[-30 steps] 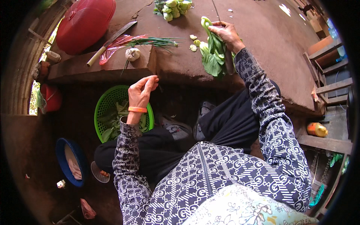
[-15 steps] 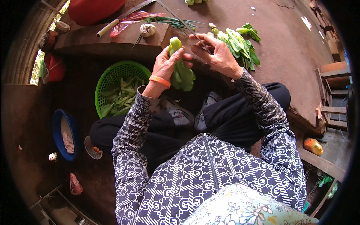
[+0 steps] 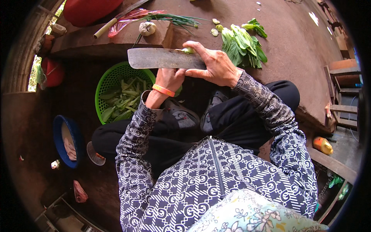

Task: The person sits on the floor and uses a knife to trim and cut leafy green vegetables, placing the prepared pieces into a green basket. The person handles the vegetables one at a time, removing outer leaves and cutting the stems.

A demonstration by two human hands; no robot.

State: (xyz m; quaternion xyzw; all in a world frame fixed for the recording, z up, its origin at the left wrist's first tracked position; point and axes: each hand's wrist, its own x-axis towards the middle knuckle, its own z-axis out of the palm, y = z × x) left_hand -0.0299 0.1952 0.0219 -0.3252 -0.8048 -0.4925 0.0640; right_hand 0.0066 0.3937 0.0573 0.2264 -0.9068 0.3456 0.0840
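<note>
My right hand is closed on a broad-bladed knife, its flat grey blade lying level and pointing left. Behind that blade my left hand, with an orange wristband, is closed on a head of bok choy; most of its fingers and of the vegetable are hidden. A pale green stem end shows above the blade beside my right index finger. Left of my left hand, a green plastic basket holds cut leaves and stems. More bok choy lies beyond my right hand, near small cut-off ends.
On the raised ledge are a garlic bulb, green onions, a red plastic bag and a wooden-handled blade. A blue basin with pale pieces stands left of my knee. Wooden framework is at right.
The knife has swung from pointing up and away to lying flat across my left hand, and my right hand has moved left. The bok choy is now largely covered by the blade.
</note>
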